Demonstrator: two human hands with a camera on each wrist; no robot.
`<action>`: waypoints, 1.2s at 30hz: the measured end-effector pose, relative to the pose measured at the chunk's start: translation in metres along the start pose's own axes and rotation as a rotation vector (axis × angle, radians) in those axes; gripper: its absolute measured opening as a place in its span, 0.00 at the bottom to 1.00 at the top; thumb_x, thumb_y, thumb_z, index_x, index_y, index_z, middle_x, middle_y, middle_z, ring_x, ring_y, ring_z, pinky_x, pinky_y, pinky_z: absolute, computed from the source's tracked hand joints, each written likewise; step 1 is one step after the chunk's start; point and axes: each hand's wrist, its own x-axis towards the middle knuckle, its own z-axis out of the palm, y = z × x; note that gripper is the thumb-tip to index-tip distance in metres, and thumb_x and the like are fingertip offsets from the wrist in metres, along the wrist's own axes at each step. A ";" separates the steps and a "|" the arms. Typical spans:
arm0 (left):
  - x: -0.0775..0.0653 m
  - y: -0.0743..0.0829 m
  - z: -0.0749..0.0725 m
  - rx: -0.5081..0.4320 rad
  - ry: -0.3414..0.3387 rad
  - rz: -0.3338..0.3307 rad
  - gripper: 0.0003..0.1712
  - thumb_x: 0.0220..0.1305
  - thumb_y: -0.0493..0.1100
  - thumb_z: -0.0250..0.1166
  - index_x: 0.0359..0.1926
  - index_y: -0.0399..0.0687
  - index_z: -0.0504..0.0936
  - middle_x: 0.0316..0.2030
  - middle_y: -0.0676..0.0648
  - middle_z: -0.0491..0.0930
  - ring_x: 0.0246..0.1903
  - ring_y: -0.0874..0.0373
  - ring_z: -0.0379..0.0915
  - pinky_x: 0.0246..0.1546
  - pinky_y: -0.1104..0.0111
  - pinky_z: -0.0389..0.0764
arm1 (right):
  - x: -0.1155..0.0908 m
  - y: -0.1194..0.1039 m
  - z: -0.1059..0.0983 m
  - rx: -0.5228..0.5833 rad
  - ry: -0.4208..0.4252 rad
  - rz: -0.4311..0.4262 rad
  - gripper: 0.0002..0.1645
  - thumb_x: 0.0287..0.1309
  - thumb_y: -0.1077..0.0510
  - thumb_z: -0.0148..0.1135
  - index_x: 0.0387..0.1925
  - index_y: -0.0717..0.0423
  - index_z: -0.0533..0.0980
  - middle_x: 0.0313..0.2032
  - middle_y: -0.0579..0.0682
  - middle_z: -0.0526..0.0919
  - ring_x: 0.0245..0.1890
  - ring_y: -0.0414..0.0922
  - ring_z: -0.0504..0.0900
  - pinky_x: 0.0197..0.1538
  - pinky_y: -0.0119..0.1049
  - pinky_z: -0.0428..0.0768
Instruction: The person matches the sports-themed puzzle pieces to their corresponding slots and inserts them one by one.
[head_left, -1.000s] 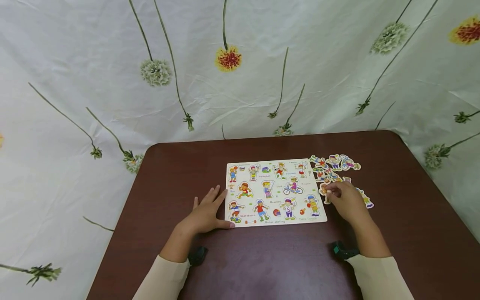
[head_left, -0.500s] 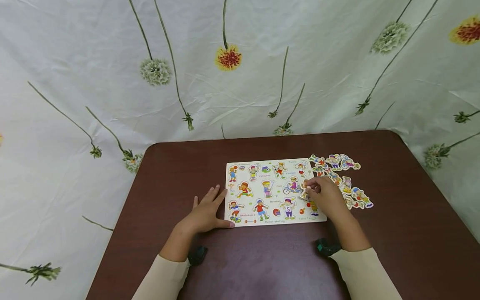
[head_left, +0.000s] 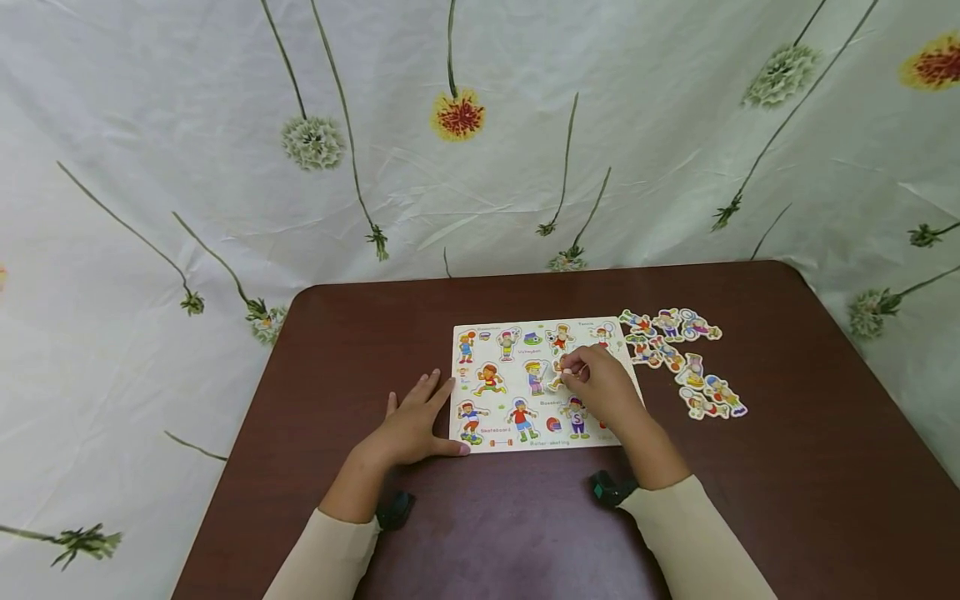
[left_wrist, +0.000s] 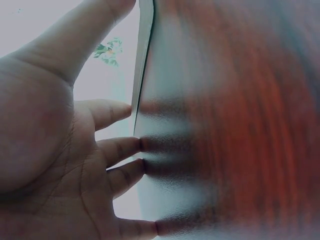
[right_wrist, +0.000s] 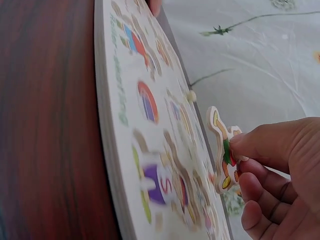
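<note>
A white puzzle board (head_left: 502,428) printed with sporty children lies on the table. My right hand (head_left: 606,390) pinches a wooden puzzle piece (right_wrist: 226,156) between thumb and fingers, above the board's middle right; the piece shows a figure with green shorts and yellow shoes. My left hand (head_left: 411,427) lies with spread fingers at the board's left edge, its thumb on the lower left corner. In the left wrist view the fingertips touch the tabletop beside the board edge. The right hand and forearm hide part of the board's right side.
Several loose puzzle pieces (head_left: 694,368) lie in a cluster to the right of the board. The dark brown table (head_left: 360,333) extends around it. Behind the table hangs a white flowered cloth (head_left: 495,192).
My right hand has carried the puzzle piece leftward from the cluster at the right to over the board. My left hand stays where it was.
</note>
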 end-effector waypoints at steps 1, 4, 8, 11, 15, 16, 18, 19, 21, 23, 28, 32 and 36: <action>0.000 0.000 0.000 0.000 0.000 -0.002 0.62 0.47 0.67 0.72 0.77 0.56 0.48 0.78 0.45 0.41 0.78 0.46 0.34 0.68 0.32 0.35 | 0.001 -0.003 0.003 0.001 -0.005 -0.006 0.05 0.58 0.58 0.65 0.37 0.52 0.80 0.33 0.48 0.78 0.32 0.42 0.72 0.37 0.33 0.70; 0.001 0.000 0.000 -0.001 -0.001 -0.005 0.62 0.48 0.67 0.72 0.77 0.56 0.49 0.78 0.44 0.41 0.78 0.46 0.34 0.68 0.32 0.35 | 0.004 -0.009 0.011 0.001 -0.013 -0.013 0.05 0.59 0.57 0.65 0.37 0.52 0.79 0.34 0.48 0.77 0.32 0.42 0.73 0.36 0.33 0.70; 0.002 -0.001 0.001 0.004 -0.002 -0.004 0.62 0.48 0.67 0.72 0.77 0.55 0.49 0.78 0.44 0.41 0.78 0.46 0.34 0.68 0.32 0.35 | 0.008 -0.018 0.022 0.011 -0.023 -0.009 0.05 0.57 0.56 0.66 0.36 0.51 0.79 0.34 0.48 0.77 0.31 0.41 0.73 0.35 0.33 0.70; 0.002 -0.002 0.001 0.008 -0.003 -0.007 0.62 0.47 0.68 0.71 0.77 0.56 0.49 0.78 0.45 0.40 0.78 0.47 0.34 0.68 0.32 0.35 | 0.011 -0.025 0.028 0.035 -0.031 -0.019 0.05 0.57 0.56 0.67 0.35 0.51 0.79 0.33 0.47 0.78 0.32 0.41 0.74 0.37 0.33 0.71; 0.001 -0.003 0.001 0.005 -0.003 -0.005 0.62 0.47 0.68 0.71 0.77 0.56 0.49 0.78 0.46 0.40 0.78 0.47 0.34 0.68 0.32 0.35 | 0.013 -0.033 0.034 0.087 -0.053 -0.050 0.05 0.58 0.56 0.67 0.35 0.51 0.79 0.34 0.47 0.79 0.34 0.40 0.76 0.39 0.32 0.74; 0.001 -0.003 0.002 0.004 -0.003 -0.002 0.62 0.47 0.68 0.71 0.77 0.56 0.49 0.78 0.46 0.40 0.78 0.47 0.34 0.68 0.32 0.35 | 0.014 -0.035 0.035 0.098 -0.058 -0.060 0.05 0.58 0.56 0.67 0.35 0.51 0.79 0.34 0.47 0.79 0.34 0.40 0.76 0.39 0.32 0.75; 0.001 -0.003 0.002 0.004 -0.003 0.002 0.62 0.48 0.68 0.71 0.77 0.56 0.48 0.78 0.46 0.40 0.78 0.47 0.34 0.68 0.32 0.35 | 0.015 -0.038 0.038 0.125 -0.071 -0.075 0.05 0.58 0.56 0.67 0.35 0.51 0.79 0.34 0.47 0.79 0.34 0.39 0.77 0.39 0.31 0.76; 0.001 -0.003 0.002 0.004 -0.004 0.002 0.62 0.48 0.68 0.71 0.77 0.56 0.48 0.78 0.46 0.40 0.78 0.47 0.34 0.68 0.32 0.35 | 0.016 -0.040 0.039 0.137 -0.073 -0.083 0.05 0.57 0.56 0.68 0.34 0.52 0.79 0.34 0.47 0.79 0.34 0.39 0.77 0.39 0.31 0.76; 0.001 -0.003 0.002 0.006 0.002 0.010 0.62 0.48 0.68 0.71 0.77 0.55 0.49 0.78 0.45 0.41 0.77 0.46 0.34 0.68 0.32 0.35 | 0.017 -0.042 0.040 0.152 -0.078 -0.092 0.06 0.57 0.56 0.68 0.34 0.52 0.79 0.33 0.47 0.80 0.33 0.39 0.78 0.39 0.31 0.77; 0.000 -0.004 0.001 0.009 0.001 0.008 0.62 0.48 0.68 0.71 0.77 0.56 0.49 0.78 0.44 0.41 0.78 0.46 0.34 0.68 0.32 0.35 | 0.019 -0.045 0.042 0.161 -0.084 -0.098 0.06 0.57 0.56 0.68 0.34 0.52 0.79 0.33 0.46 0.80 0.34 0.39 0.78 0.39 0.32 0.77; 0.000 -0.004 0.001 0.014 0.001 0.001 0.62 0.47 0.68 0.71 0.77 0.57 0.49 0.78 0.44 0.41 0.78 0.47 0.34 0.68 0.33 0.35 | 0.023 -0.049 0.048 0.157 -0.120 -0.092 0.05 0.59 0.56 0.67 0.35 0.51 0.78 0.33 0.45 0.80 0.33 0.38 0.78 0.40 0.32 0.78; 0.001 -0.004 0.001 0.012 0.003 0.009 0.62 0.47 0.69 0.71 0.76 0.56 0.50 0.78 0.44 0.42 0.77 0.45 0.35 0.68 0.32 0.36 | 0.027 -0.051 0.054 0.117 -0.143 -0.120 0.05 0.59 0.56 0.66 0.35 0.51 0.78 0.33 0.44 0.79 0.33 0.36 0.77 0.39 0.30 0.77; 0.000 -0.004 0.000 0.009 0.003 0.016 0.62 0.47 0.68 0.71 0.76 0.55 0.50 0.78 0.43 0.41 0.77 0.45 0.35 0.67 0.31 0.35 | 0.031 -0.054 0.058 0.075 -0.151 -0.166 0.04 0.59 0.58 0.66 0.33 0.51 0.77 0.31 0.44 0.79 0.32 0.36 0.76 0.38 0.30 0.76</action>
